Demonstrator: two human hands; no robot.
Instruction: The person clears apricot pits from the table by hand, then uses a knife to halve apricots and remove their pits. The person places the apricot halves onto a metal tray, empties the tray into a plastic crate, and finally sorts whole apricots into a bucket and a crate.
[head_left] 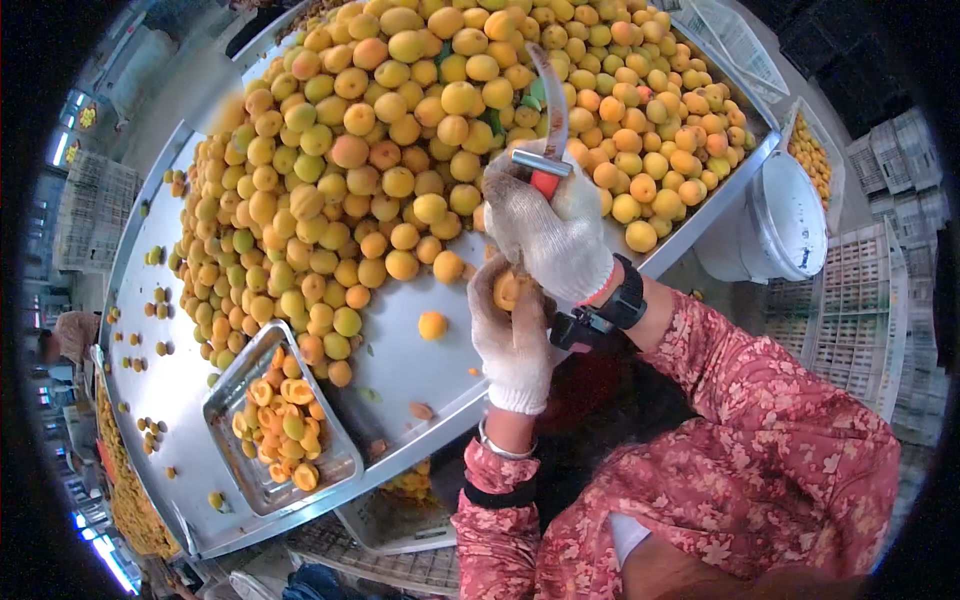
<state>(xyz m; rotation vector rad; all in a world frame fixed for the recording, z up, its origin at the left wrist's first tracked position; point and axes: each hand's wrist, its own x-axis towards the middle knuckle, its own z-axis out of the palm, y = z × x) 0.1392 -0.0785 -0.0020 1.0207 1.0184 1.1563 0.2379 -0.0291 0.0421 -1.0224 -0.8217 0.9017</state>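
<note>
My right hand (555,235), in a soiled white knit glove, is closed around the red handle of a knife (555,115) with a curved blade, which points up and away over the fruit. Just below it, my left hand (512,350) wears a matching glove and grips an apricot (506,291) between its fingers. Both hands meet close above the table's near edge. A single whole apricot (432,325) lies on bare metal to the left. Further left, a steel tray (335,472) contains apricot halves (285,430), cut faces showing on several.
A large heap of apricots (370,150) covers much of the metal table (150,360), which has a raised rim. On the right stand a white bucket (735,235) and plastic crates (845,310). Another crate (400,530) with apricots sits below the near edge.
</note>
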